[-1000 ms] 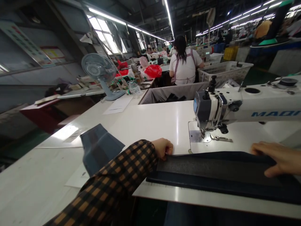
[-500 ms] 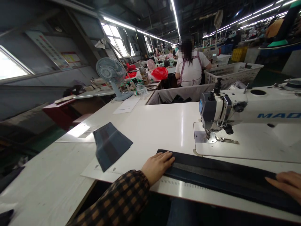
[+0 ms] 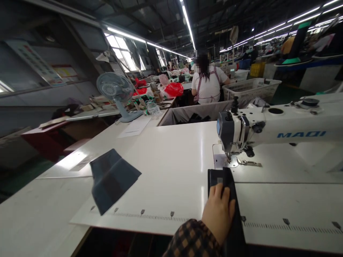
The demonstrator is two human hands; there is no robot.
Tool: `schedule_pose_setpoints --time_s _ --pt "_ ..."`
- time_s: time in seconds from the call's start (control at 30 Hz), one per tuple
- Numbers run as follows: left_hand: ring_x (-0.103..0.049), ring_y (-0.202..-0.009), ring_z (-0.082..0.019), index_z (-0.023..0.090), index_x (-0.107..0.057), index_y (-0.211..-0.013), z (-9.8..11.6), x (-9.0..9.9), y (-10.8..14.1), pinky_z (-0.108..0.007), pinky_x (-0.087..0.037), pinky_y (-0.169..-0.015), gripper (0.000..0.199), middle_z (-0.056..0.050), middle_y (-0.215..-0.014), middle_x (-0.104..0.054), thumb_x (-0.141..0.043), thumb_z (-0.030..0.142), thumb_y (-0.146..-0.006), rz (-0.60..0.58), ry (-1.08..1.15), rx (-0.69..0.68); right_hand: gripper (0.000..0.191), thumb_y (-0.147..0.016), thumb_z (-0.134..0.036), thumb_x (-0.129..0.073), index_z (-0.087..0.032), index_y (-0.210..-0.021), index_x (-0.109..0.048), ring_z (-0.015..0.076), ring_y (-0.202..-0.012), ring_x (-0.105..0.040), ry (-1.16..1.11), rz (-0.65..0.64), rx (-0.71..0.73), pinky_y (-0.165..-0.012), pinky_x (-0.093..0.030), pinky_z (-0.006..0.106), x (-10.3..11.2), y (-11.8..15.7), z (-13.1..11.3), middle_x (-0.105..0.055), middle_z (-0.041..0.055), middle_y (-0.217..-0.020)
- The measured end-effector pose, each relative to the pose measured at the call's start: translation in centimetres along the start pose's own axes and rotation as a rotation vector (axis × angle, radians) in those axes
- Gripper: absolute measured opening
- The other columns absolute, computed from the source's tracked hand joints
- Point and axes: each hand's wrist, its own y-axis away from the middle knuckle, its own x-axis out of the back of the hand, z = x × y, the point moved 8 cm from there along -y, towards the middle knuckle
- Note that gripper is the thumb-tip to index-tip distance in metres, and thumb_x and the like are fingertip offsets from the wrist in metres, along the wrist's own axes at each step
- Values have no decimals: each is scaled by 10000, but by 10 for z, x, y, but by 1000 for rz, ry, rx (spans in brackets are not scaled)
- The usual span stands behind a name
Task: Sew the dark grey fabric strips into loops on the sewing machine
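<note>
My left hand [image 3: 219, 210] lies on a long dark fabric strip [image 3: 229, 178], fingers together and pressed on its far part. The strip points away from me across the table's front edge, with its far end just in front of the needle area of a white sewing machine [image 3: 284, 125]. A small grey patch shows on the strip beyond my fingertips. My right hand is out of view. Farther left on the table lies a separate dark blue fabric piece [image 3: 114, 180], which neither hand touches.
The white table [image 3: 166, 160] has a ruler scale along its front edge. A fan [image 3: 115, 87], a paper sheet [image 3: 134, 127] and a plastic bottle [image 3: 153, 109] stand or lie at the back left. Behind are a grey cloth bin [image 3: 174, 117], a white basket [image 3: 252, 89] and a seated person [image 3: 209, 84].
The strip has swung from lying sideways to pointing away from me. My left hand has moved right with it, and my right hand has left the view. The camera view has shifted.
</note>
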Motion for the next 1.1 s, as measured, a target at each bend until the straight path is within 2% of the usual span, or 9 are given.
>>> schedule_pose_setpoints --time_s 0.1,0.2,0.27,0.37,0.57,0.83,0.97,1.03,1.1 --pt "-456 -1019 -254 174 -476 -1073 22 -18 -4 -376 -513 -780 303 -100 -1167 -465 -453 193 -771 -26 36 -21 268 -846 -385 -411 -244 -1034 -539 152 -826 -549 7 163 -210 -653 -472 279 16 -3 27 -568 28 -977" --pt "-465 -1000 -270 178 -488 -1054 32 -25 -10 -401 -524 -740 300 -101 -1238 -431 -448 185 -757 -43 3 -55 360 -850 -387 -360 -208 -1141 -474 150 -675 -542 -21 371 -511 -585 -451 273 52 -6 84 -574 23 -816" --pt "-468 -986 -276 182 -517 -999 34 -26 -14 -415 -516 -745 270 -88 -1283 -402 -448 165 -739 -55 -43 -82 329 -805 -406 -423 -204 -1045 -523 131 -633 -520 -40 371 -626 -591 -427 259 66 -18 115 -552 8 -756" --pt "-481 -937 -257 181 -541 -927 34 -26 -19 -411 -497 -764 247 -68 -1313 -380 -472 138 -694 -71 -99 -116 247 -730 -422 -509 -208 -837 -573 114 -591 -492 -49 288 -637 -561 -386 238 74 -41 134 -531 -18 -674" --pt "-468 -880 -223 179 -524 -965 34 -32 -20 -392 -472 -737 253 -65 -1342 -338 -444 165 -726 -105 -165 -128 176 -705 -390 -537 -222 -712 -589 96 -565 -482 -20 211 -637 -525 -323 221 73 -58 129 -535 -43 -614" --pt "-460 -893 -232 169 -480 -1103 34 -35 -19 -404 -444 -762 378 -104 -1327 -350 -386 138 -738 -75 -176 -92 127 -703 -323 -550 -225 -624 -566 96 -545 -481 110 240 -690 -502 -312 232 77 -61 125 -536 -46 -587" --pt "-441 -992 -267 145 -460 -1133 33 -34 -19 -422 -427 -811 397 -140 -1305 -360 -396 159 -741 -62 -180 -111 127 -771 -321 -499 -233 -795 -587 127 -700 -547 196 374 -684 -612 -427 265 69 -46 112 -594 -10 -800" --pt "-425 -1040 -284 136 -456 -1135 34 -35 -19 -431 -417 -835 397 -147 -1287 -377 -404 162 -742 -64 -187 -124 200 -826 -267 -422 -226 -950 -573 154 -906 -538 311 479 -559 -774 -449 306 61 -37 92 -582 28 -994" --pt "-405 -1084 -292 123 -451 -1137 36 -36 -19 -433 -410 -859 393 -148 -1278 -386 -403 151 -747 -66 -194 -132 295 -853 -212 -358 -194 -1098 -522 165 -1086 -456 433 495 -404 -910 -406 330 48 -30 72 -527 53 -1151"
